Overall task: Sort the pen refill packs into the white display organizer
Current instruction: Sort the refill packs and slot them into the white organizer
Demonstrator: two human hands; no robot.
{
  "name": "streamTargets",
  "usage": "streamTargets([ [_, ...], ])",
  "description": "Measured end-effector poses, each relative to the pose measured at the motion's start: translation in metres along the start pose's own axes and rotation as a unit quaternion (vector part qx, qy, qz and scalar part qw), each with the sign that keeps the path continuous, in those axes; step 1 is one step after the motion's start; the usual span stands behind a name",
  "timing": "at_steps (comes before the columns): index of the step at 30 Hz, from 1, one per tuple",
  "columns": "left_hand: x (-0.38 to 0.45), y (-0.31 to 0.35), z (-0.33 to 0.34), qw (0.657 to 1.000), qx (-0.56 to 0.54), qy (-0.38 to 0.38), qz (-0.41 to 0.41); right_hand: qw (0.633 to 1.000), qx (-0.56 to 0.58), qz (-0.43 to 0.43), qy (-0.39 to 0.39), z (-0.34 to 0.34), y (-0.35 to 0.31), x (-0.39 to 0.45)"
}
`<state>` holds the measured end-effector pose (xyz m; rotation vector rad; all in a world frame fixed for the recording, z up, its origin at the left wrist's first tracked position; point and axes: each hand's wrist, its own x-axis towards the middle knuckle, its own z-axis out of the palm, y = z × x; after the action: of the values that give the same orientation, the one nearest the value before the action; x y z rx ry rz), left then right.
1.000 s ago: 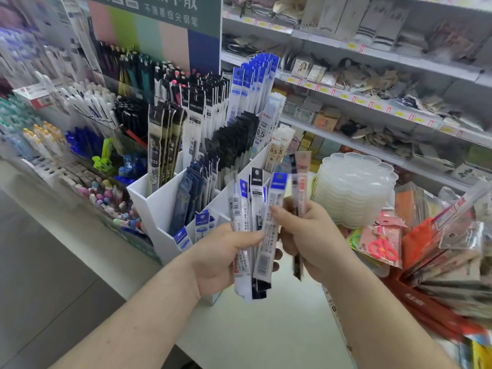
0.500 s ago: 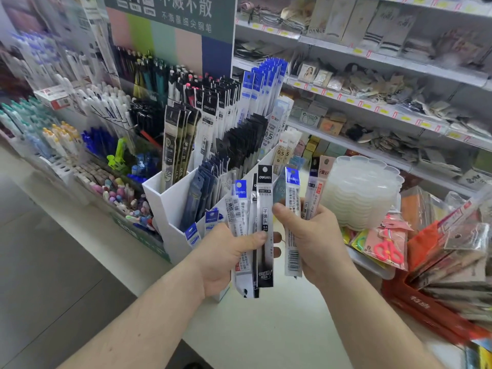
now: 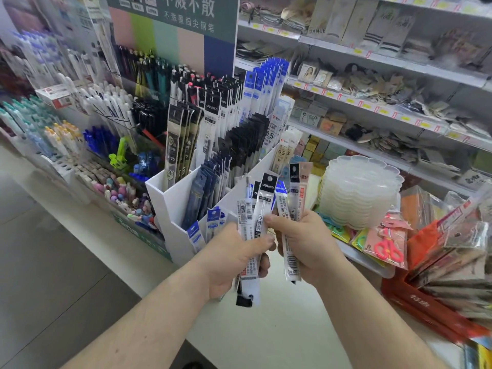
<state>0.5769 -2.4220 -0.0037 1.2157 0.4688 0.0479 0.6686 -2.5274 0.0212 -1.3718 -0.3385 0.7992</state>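
While the left hand (image 3: 234,259) grips several refill packs (image 3: 249,235), right fingers (image 3: 275,218) pinch one black-topped pack (image 3: 263,206).

Premises: a retail stationery shop. Evidence: wall shelving (image 3: 372,57) edged with yellow and red price tags (image 3: 358,51), tiered racks of pens (image 3: 106,107), a white display organizer (image 3: 181,206) stocked with packaged refills, and a printed brand sign (image 3: 186,12). Goods on the upper shelves are blurred, possibly hair accessories.

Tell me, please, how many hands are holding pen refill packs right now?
2. The left hand grips a bunch of packs before the white organizer; the right hand grips more packs just beside it.
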Motion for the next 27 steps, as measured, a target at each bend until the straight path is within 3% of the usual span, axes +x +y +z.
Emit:
streamTargets([
  [10, -0.001, 0.009, -0.021, 0.998, -0.031, 0.044, -0.016, 0.995, 0.092, 0.007, 0.034, -0.02, -0.002, 0.009],
  [15, -0.005, 0.006, -0.013, 0.999, 0.007, 0.002, -0.035, 0.994, 0.112, -0.004, -0.005, -0.02, -0.004, 0.011],
  [18, -0.006, 0.005, -0.005, 0.994, -0.065, -0.065, -0.058, 0.994, 0.104, -0.008, -0.027, -0.015, -0.002, 0.01],
  [21, -0.004, 0.004, -0.003, 0.982, -0.14, -0.093, -0.089, 0.997, 0.078, -0.021, 0.001, -0.016, 0.003, 0.013],
  [25, 0.003, -0.001, -0.008, 0.934, -0.284, -0.177, -0.126, 0.996, 0.083, -0.029, -0.005, -0.019, 0.005, 0.012],
  [27, 0.005, -0.003, -0.007, 0.932, -0.299, -0.162, -0.123, 0.996, 0.089, -0.027, -0.004, -0.017, 0.003, 0.01],
])
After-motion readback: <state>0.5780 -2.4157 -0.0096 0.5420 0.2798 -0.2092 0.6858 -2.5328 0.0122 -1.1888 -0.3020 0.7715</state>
